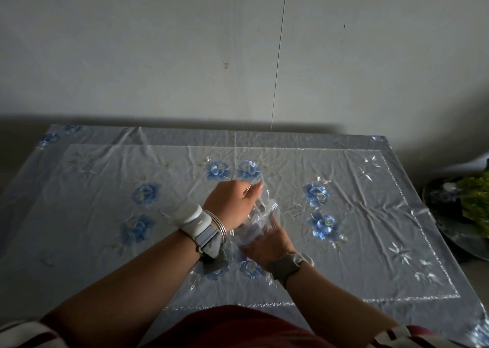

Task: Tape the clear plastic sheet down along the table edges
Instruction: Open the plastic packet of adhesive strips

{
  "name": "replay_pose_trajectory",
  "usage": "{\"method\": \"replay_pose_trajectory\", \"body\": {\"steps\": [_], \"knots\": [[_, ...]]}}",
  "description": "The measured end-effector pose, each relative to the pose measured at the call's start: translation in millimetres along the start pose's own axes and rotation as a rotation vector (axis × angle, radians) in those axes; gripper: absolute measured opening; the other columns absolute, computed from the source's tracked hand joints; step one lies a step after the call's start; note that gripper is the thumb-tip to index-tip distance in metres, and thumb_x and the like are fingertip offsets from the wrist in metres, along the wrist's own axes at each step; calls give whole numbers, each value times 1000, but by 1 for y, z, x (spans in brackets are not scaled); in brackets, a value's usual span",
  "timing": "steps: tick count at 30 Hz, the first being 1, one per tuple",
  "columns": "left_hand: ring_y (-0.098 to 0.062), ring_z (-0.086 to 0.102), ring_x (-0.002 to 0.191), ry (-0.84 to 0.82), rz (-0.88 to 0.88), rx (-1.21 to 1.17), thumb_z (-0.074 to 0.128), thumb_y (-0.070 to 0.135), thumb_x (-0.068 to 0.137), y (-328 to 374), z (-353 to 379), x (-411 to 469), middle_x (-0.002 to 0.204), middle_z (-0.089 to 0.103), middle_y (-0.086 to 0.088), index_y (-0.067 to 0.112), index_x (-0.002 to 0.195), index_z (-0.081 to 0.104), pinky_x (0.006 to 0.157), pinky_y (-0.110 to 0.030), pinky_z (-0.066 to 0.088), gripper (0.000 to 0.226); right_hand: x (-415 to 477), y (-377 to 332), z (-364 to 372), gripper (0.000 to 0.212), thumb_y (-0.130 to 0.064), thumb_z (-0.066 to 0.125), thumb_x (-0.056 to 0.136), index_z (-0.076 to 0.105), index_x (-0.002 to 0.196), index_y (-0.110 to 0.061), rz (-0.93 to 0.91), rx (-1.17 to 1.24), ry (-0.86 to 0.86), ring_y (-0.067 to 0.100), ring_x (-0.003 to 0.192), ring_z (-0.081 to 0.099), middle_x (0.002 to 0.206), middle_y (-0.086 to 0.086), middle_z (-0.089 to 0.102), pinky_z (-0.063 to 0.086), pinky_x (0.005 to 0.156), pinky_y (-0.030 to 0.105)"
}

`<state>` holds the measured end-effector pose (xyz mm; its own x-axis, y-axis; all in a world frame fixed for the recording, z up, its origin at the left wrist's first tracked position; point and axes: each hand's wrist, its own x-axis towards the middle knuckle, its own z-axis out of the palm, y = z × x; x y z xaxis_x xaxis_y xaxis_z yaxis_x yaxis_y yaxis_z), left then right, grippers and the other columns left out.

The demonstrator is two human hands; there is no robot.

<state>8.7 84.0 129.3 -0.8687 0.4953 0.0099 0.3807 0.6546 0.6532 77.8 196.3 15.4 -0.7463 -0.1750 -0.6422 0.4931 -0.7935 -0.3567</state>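
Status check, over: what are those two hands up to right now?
Left hand and right hand both gripping crumpled clear plastic over the floral tablecloth. No tape visible. Nothing in the way.

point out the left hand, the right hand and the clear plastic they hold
left hand (232,202), head view, back of the hand
right hand (267,244), head view, back of the hand
clear plastic (260,215), head view, crumpled middle

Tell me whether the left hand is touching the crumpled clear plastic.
Touching. The head view shows the left hand pinching the crumpled clear plastic between its fingertips, while the right hand holds it from below.
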Motion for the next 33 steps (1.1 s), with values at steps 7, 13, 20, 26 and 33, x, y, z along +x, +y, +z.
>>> {"method": "replay_pose_trajectory", "body": {"steps": [7, 13, 20, 26, 33], "knots": [[-19, 44, 49, -43, -195, -14, 37, 46, 94, -16, -10, 8, 49, 42, -2, 5, 61, 52, 58, -32, 42, 55, -4, -2, 0, 43, -39, 46, 86, 53, 116, -8, -38, -95, -146, 31, 95, 61, 110, 15, 60, 51, 83, 45], [-5, 38, 41, -138, -242, -239, 51, 55, 84, -11, -11, 5, 48, 40, 7, 16, 59, 47, 50, -22, 36, 47, 13, -12, -5, 27, -8, 43, 92, 66, 105, -6, 182, 38, -62, 22, 83, 67, 107, 18, 67, 55, 81, 45], [-14, 67, 81, -82, -281, -384, 64, 28, 83, -14, -8, -2, 83, 72, -2, 13, 83, 69, 79, -31, 54, 16, 17, 1, -8, 33, -20, 40, 97, 69, 94, -2, -60, 3, 13, 30, 86, 64, 90, 17, 68, 46, 95, 48], [12, 53, 45, -136, -311, -526, 62, 29, 85, -8, -9, 0, 71, 66, 10, 22, 78, 68, 55, -13, 38, 11, 16, -2, -8, 53, -49, 66, 78, 68, 108, -5, 24, -82, 115, 36, 104, 61, 109, 17, 68, 55, 79, 49], [-3, 64, 67, 15, -343, -506, 63, 28, 84, -12, -19, -2, 71, 69, 9, 26, 71, 68, 67, -21, 48, 13, 15, -9, -8, 49, -37, 72, 70, 67, 102, 0, 54, -51, 101, 32, 96, 59, 100, 16, 67, 55, 76, 45]]}}
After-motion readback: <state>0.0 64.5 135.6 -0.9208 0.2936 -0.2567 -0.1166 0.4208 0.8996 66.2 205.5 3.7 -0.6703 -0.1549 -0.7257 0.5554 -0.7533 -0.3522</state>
